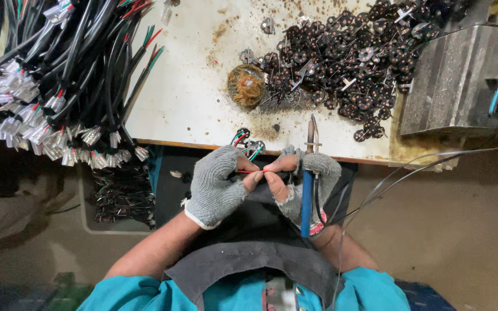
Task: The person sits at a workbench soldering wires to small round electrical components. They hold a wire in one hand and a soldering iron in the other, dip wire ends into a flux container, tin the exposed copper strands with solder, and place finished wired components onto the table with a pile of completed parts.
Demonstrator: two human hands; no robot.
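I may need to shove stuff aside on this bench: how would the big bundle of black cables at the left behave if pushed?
The bundle of black cables would probably flop and slide rather than move as one, since its strands splay loosely. Its ends overhang the table edge, so some may slip off. The clear connectors could snag each other.

Place: a small electronics assembly workshop.
Showing it: a stained workbench [191, 109] is carrying bundled black cables [59, 75], a heap of small dark round parts [353, 57] and a soldering iron [308, 190].
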